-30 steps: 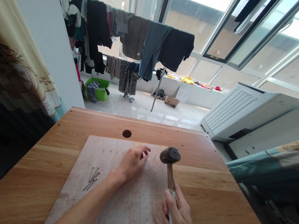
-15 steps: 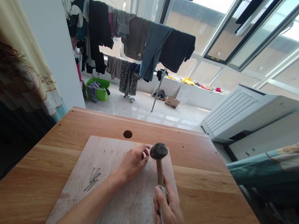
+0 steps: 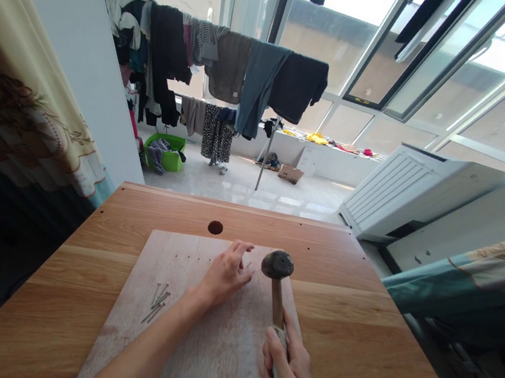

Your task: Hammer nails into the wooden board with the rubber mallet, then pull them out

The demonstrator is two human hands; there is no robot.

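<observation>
My right hand is wrapped round the handle of a hammer, whose dark head is raised over the right side of a pale wooden board. Near the board's far edge, my left hand rests with thumb and fingers apart, holding nothing. A thin nail seems to stand in the board between those fingertips, though it is small and hard to make out. To the left of my forearm lie several loose nails. A row of small dark dots runs along the board's far side.
The board lies on a wooden table with a round hole near its back edge. Beyond it stand a drying rack hung with clothes and a green basket. Curtains hang at both sides.
My left fingers have spread apart from a closer curl near the nail. The hammer and my right hand have shifted slightly right and towards me.
</observation>
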